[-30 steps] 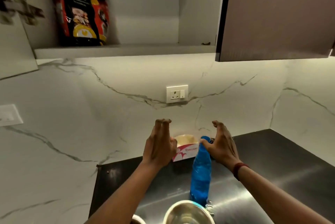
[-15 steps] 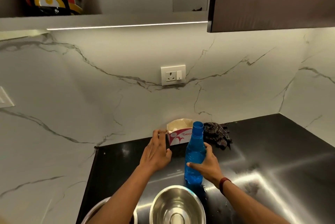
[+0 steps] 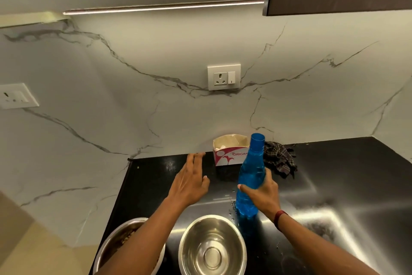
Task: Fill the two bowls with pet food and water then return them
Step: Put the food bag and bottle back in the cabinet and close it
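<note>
Right hand [image 3: 263, 194]: gripped blue bottle [image 3: 250, 174], upright, uncapped.
Left hand [image 3: 189, 183]: hovered flat, fingers straight, together.
Left bowl [image 3: 109, 250]: held brown pet food [image 3: 128, 238].
Right bowl [image 3: 200, 233]: showed bare steel.

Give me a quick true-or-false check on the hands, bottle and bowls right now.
1. The right hand grips the blue bottle. True.
2. The blue bottle has its cap on. False: its top is open.
3. The bowl beside the bottle holds water. False: it looks empty.
4. The left hand holds nothing. True.
5. The other bowl, further left, has food in it. True.
</note>
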